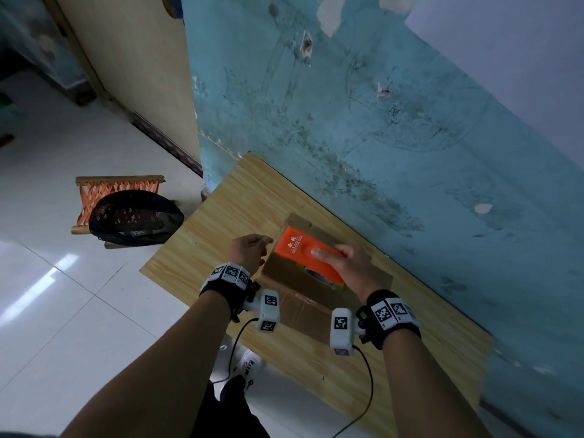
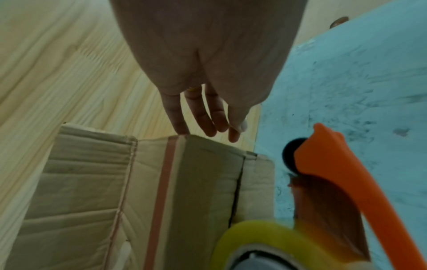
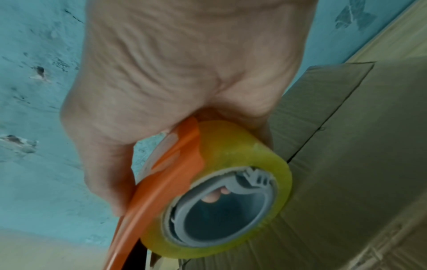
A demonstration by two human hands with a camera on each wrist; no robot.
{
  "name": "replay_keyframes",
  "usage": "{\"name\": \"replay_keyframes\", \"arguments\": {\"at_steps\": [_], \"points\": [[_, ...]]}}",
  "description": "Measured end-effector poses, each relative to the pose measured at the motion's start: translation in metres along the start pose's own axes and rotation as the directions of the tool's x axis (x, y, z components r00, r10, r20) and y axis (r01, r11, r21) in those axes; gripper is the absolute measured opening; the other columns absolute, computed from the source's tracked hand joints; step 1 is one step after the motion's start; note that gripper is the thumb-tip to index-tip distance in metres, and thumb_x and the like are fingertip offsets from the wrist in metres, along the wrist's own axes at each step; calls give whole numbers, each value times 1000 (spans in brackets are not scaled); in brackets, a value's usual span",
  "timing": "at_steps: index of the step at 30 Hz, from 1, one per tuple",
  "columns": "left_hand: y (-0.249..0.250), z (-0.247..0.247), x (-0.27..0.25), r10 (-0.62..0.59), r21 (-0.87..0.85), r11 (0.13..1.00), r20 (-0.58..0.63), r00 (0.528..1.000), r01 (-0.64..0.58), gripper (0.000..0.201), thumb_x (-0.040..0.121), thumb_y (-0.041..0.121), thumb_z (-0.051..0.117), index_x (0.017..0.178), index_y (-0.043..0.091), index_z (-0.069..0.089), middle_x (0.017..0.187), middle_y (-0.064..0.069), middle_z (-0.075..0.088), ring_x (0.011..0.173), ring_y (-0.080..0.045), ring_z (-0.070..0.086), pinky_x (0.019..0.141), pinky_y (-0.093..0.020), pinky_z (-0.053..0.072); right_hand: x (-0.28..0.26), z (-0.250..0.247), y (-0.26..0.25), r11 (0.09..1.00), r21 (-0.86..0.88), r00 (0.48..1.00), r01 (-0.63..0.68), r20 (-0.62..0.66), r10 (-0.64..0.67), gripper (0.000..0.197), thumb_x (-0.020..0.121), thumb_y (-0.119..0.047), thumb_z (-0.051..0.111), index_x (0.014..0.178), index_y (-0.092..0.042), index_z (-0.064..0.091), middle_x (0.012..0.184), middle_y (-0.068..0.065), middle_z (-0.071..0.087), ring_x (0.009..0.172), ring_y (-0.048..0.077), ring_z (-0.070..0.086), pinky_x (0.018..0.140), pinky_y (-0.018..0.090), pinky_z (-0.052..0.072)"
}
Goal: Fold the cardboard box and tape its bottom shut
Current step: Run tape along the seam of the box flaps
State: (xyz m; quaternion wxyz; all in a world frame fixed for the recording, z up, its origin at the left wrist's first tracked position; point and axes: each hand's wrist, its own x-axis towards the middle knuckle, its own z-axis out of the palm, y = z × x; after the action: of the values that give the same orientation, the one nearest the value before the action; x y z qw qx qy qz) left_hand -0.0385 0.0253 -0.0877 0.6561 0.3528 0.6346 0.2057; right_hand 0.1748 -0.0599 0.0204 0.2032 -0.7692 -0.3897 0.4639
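Taping begins: right hand (image 1: pixel 347 263) grasps the orange tape dispenser (image 1: pixel 308 252) over the cardboard box (image 1: pixel 303 308); left hand (image 1: pixel 249 248), fingers relaxed, steadies the box's left edge. Next: pressing tape onto the seam.

I can make out white print on the orange top of the tape dispenser (image 1: pixel 303 251), which lies over the cardboard box (image 1: pixel 316 279) under my right hand (image 1: pixel 347 263): two Chinese characters with a line of Latin capitals beneath, too small for me to spell out. Black-and-white square coded markers sit on both wristbands (image 1: pixel 229 273) and the white camera blocks (image 1: pixel 268 309); they carry no letters I can read
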Motion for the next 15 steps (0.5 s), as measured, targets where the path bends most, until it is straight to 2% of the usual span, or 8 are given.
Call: {"name": "replay_keyframes", "arguments": {"at_steps": [3, 6, 8, 10, 13, 15], "points": [[-3, 5, 2, 24, 49, 999, -18, 1000, -23, 14, 94, 28, 71, 84, 31, 80, 76, -2, 73, 74, -23, 68, 77, -43, 63, 1, 2, 2, 1000, -27, 1000, 8, -14, -9, 48, 86, -61, 76, 105, -17, 74, 93, 6, 77, 79, 22, 78, 59, 23, 58], [-9, 12, -1, 34, 81, 996, -19, 999, -32, 16, 94, 27, 71, 101, 19, 82, 83, -3, 76, 82, -26, 71, 75, -38, 61, 2, 3, 3, 999, -43, 1000, 2, -26, -3, 52, 86, -62, 76, 109, -15, 73, 96, 5, 77, 81, 23, 78, 60, 26, 60], [-13, 16, -1, 19, 67, 998, -37, 999, -17, 19, 94, 27, 70, 105, 15, 81, 83, -2, 75, 84, -25, 70, 73, -33, 56, 2, 3, 4, 998, -56, 1000, -6, -31, 4, 51, 86, -62, 76, 108, -15, 72, 95, 5, 77, 81, 23, 78, 60, 27, 61], [-13, 18, -1, -6, 61, 998, -51, 999, 9, 19, 94, 27, 70, 106, 16, 81, 87, -3, 74, 90, -25, 70, 76, -30, 53, 2, 3, 4, 998, -67, 999, -5, -40, 2, 51, 87, -62, 75, 107, -15, 73, 94, 5, 76, 80, 22, 77, 60, 26, 60], [-9, 22, -4, -15, 129, 991, -73, 997, 24, 24, 97, 28, 67, 112, 15, 79, 99, -4, 75, 96, -22, 67, 80, -27, 48, 4, 4, 5, 997, -83, 999, 1, -42, -5, 51, 87, -63, 74, 106, -16, 73, 94, 3, 76, 81, 19, 77, 61, 25, 59], [-8, 24, -5, -31, 162, 986, -110, 993, 49, 32, 97, 30, 66, 123, 13, 74, 115, -7, 75, 104, -24, 67, 83, -28, 47, 5, 4, 5, 997, -77, 999, -7, -46, 3, 51, 88, -61, 74, 110, -14, 73, 96, 3, 76, 83, 19, 76, 61, 24, 58]]}}
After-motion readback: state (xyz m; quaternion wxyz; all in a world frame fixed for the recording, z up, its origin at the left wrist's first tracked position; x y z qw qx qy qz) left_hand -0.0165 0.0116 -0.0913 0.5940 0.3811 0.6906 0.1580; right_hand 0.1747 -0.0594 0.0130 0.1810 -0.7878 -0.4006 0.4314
